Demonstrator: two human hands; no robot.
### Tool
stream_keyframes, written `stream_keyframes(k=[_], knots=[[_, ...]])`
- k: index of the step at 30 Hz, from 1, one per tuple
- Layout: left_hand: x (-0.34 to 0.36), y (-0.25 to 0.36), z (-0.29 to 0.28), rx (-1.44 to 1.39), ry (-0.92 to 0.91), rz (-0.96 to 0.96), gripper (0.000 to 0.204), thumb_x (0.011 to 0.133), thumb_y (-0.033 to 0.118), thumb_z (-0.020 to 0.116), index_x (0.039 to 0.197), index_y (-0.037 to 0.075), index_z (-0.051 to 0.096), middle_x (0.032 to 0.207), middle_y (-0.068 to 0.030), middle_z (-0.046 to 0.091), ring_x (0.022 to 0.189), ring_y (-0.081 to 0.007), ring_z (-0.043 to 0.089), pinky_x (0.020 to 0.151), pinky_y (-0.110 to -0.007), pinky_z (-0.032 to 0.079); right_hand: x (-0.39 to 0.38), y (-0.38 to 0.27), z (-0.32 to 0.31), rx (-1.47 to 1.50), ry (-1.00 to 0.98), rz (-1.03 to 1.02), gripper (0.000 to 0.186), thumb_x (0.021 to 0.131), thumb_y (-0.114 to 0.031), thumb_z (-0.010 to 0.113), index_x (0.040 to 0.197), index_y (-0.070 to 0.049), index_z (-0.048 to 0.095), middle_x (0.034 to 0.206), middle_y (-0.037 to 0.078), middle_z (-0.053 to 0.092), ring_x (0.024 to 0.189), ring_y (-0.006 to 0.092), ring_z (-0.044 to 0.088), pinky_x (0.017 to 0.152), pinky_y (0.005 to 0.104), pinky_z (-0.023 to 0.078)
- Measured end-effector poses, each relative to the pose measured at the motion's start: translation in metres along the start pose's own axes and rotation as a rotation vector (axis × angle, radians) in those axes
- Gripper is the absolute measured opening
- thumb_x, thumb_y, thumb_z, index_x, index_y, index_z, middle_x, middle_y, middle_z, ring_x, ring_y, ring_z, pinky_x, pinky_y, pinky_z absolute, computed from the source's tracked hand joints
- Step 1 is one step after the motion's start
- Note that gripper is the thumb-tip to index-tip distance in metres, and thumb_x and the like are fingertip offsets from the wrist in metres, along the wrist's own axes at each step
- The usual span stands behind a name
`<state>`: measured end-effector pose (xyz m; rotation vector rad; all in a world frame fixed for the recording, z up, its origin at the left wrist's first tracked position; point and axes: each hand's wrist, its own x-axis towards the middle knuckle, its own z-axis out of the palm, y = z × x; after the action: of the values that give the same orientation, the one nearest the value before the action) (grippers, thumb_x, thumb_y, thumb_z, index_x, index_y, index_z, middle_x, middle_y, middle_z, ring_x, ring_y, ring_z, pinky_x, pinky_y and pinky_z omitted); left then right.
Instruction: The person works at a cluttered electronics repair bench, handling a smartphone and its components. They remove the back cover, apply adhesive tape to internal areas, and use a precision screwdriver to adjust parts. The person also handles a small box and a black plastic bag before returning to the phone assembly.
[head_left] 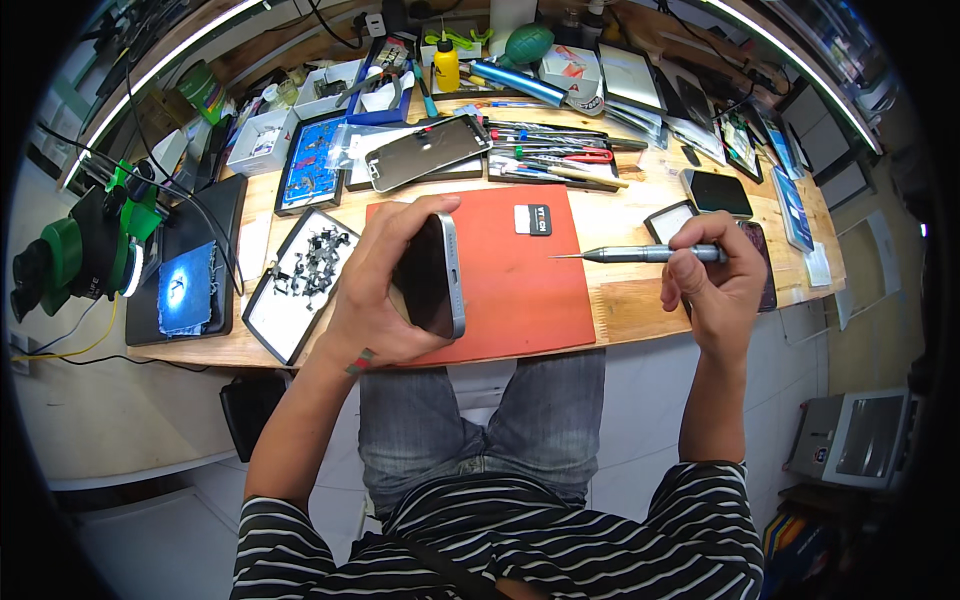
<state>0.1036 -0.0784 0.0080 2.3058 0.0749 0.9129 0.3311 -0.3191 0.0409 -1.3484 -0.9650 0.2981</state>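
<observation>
Phone (428, 276) held over red mat (530, 305)
It is clasped by the curled left hand (372, 285), best at the edges, being likely slick and fragile; a pointed tool (640, 254) is pinched by the right hand (718, 285).

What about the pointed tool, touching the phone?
No, red mat shows between the phone in the left hand and the pointed tool in the right hand.
</observation>
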Motion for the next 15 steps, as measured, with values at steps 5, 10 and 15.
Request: stream_keyframes(k=[5, 10, 15], knots=[[0.0, 0.004, -0.001, 0.085, -0.035, 0.014, 0.094, 0.056, 0.008, 0.085, 0.146, 0.01, 0.055, 0.126, -0.0127, 0.063, 0.11, -0.0333, 0.061, 0.097, -0.041, 0.05, -0.007, -0.027, 0.023, -0.026, -0.006, -0.054, 0.02, 0.094, -0.008, 0.08, 0.102, 0.003, 0.065, 0.084, 0.004, 0.065, 0.068, 0.0062, 0.062, 0.058, 0.0181, 0.052], [-0.005, 0.002, 0.003, 0.071, -0.082, -0.025, 0.1, 0.051, 0.012, 0.088, 0.146, 0.012, 0.056, 0.121, -0.012, 0.061, 0.109, -0.0329, 0.06, 0.098, -0.044, 0.045, -0.001, -0.029, 0.031, -0.129, -0.164, -0.175, 0.021, 0.097, -0.008, 0.076, 0.103, 0.005, 0.06, 0.087, 0.009, 0.063, 0.067, 0.0098, 0.061, 0.059, 0.0224, 0.05], [-0.006, -0.002, 0.005, 0.1, -0.086, 0.012, 0.102, 0.05, 0.014, 0.089, 0.147, 0.013, 0.056, 0.12, -0.0116, 0.061, 0.109, -0.0324, 0.06, 0.097, -0.043, 0.044, -0.001, -0.026, 0.035, -0.108, -0.131, -0.164, 0.018, 0.095, -0.007, 0.078, 0.102, 0.003, 0.065, 0.088, 0.006, 0.067, 0.072, 0.0065, 0.06, 0.063, 0.0204, 0.05]])
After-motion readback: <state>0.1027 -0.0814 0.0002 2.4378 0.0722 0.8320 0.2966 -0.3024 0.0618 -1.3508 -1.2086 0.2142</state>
